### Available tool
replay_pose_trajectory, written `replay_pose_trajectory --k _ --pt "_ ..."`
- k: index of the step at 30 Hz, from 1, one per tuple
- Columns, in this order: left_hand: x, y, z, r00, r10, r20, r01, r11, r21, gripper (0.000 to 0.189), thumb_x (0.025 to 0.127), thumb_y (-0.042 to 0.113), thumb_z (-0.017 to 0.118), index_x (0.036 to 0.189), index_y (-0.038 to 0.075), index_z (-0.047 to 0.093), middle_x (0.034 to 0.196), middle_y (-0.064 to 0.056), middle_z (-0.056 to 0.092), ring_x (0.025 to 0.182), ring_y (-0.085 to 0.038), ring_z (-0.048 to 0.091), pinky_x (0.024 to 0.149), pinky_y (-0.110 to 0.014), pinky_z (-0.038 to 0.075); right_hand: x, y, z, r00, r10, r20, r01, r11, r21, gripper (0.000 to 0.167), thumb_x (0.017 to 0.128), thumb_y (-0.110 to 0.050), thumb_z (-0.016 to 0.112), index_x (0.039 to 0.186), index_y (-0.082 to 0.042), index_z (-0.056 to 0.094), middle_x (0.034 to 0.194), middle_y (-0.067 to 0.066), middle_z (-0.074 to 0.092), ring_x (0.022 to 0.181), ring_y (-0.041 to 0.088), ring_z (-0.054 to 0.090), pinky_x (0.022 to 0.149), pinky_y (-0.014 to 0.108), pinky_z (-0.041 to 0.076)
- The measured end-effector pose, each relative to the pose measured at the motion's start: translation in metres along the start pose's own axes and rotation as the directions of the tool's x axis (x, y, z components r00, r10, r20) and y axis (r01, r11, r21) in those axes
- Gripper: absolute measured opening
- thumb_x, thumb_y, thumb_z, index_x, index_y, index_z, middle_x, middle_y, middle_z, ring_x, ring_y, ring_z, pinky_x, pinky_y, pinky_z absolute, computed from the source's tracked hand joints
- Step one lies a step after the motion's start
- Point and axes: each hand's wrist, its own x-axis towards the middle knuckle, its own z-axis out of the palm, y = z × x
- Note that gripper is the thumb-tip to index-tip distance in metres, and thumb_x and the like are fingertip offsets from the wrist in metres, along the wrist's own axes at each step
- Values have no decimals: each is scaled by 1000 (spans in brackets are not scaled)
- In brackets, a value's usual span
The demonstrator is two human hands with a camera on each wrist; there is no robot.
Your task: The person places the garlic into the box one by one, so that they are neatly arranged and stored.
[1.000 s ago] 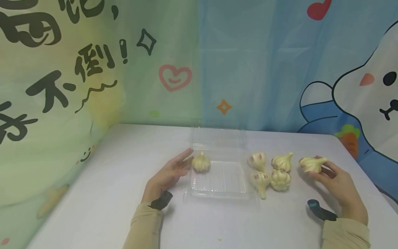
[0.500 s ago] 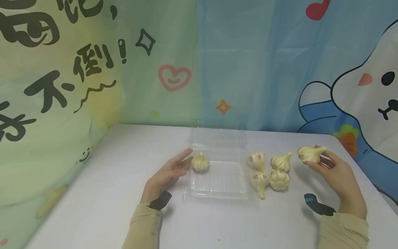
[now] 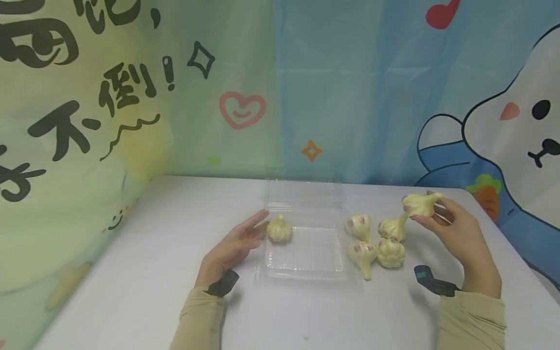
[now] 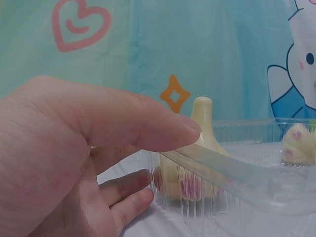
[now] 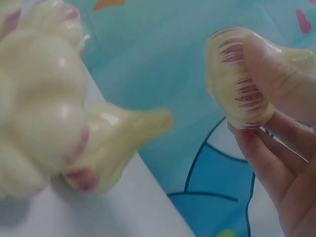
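Note:
My right hand (image 3: 455,228) pinches a garlic bulb (image 3: 420,204) between thumb and fingers, raised above the table at the right. In the right wrist view, the held bulb (image 5: 239,81) shows purple streaks, its stem pointing right. My left hand (image 3: 234,245) rests against the left side of a clear plastic container (image 3: 302,272). Its thumb lies along the rim, and its fairly straight fingers touch the outer wall in the left wrist view. One garlic bulb (image 3: 279,229) stands stem up inside the container, at its back left.
Several loose garlic bulbs (image 3: 391,253) lie clustered on the white table (image 3: 271,316), just right of the container. The container's open lid (image 3: 304,194) lies back toward a printed cloth backdrop (image 3: 332,97) behind the table.
My right hand has lifted the garlic bulb and carried it up and to the left, over the back of the loose bulbs. My left hand stays at the container.

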Motion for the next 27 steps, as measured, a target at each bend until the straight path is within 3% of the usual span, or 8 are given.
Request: replay_pose_trajectory --k 7,14,27 --pt "0 -2 -4 1000 14 4 -14 1000 -8 77 88 -5 52 153 8 12 161 -8 5 147 -34 7 119 -46 2 3 -25 8 997 -80 15 81 997 -15 81 85 -48 65 148 -10 31 150 22 34 130 48 40 95 57 39" --pt "0 -8 -7 1000 24 7 -24 1000 8 76 89 -6 50 153 11 14 161 -7 7 148 -31 8 119 -49 1 7 -47 21 976 -206 67 206 978 -3 74 84 -42 68 143 -5 40 144 20 42 127 47 44 94 52 40" --pt "1 -11 -7 1000 14 -4 -14 1000 16 78 87 -4 55 153 12 17 161 -5 11 148 -30 9 119 -50 1 7 -66 42 951 -280 129 279 960 26 73 83 -41 70 141 -7 44 136 18 49 124 44 48 93 42 45"
